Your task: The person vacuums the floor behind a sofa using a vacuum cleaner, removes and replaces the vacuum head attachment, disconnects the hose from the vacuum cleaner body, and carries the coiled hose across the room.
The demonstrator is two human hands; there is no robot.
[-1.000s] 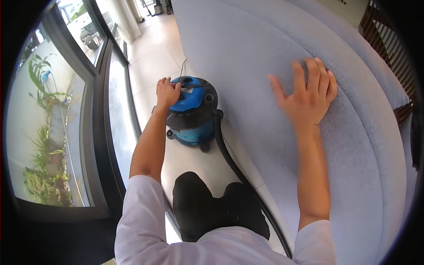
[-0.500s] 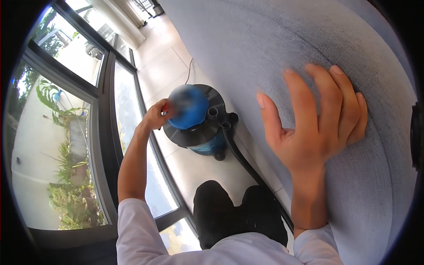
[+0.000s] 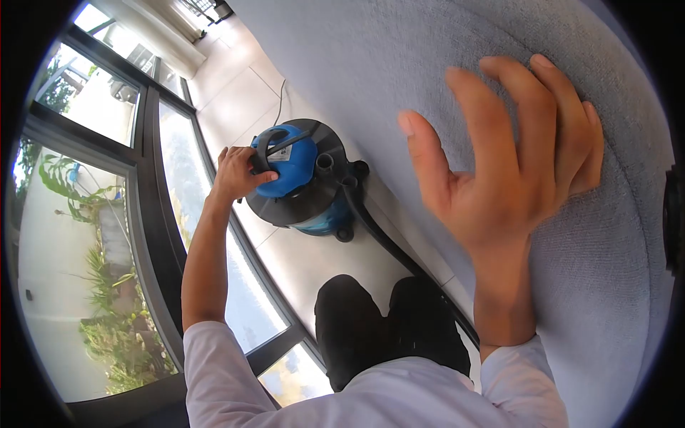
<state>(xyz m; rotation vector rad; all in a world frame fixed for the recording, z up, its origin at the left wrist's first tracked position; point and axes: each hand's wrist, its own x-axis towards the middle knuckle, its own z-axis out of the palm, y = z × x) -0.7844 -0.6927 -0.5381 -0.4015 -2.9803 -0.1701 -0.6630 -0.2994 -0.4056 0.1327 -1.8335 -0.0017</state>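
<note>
A canister vacuum cleaner [image 3: 292, 167] with a blue domed top and a black rim stands on the floor ahead of my knees. My left hand [image 3: 241, 173] is closed around the near end of its black carry handle [image 3: 261, 151], thumb against the blue top. From a port on the vacuum's right side, a black hose [image 3: 389, 246] runs back past my right leg. My right hand [image 3: 510, 157] is open over the grey fabric of a sofa [image 3: 571, 285], fingers spread and bent; its outer edge appears to rest on the cloth.
Dark-framed glass doors [image 3: 146, 178] line the left side, with plants [image 3: 118, 328] outside. A thin power cord [image 3: 280, 100] trails across the tiled floor [image 3: 239, 89] behind the vacuum. A curtain [image 3: 168, 39] hangs farther back.
My left hand has shifted from the vacuum's left edge onto its handle, which now shows clearly. The view has tilted slightly. My right hand stays spread over the sofa.
</note>
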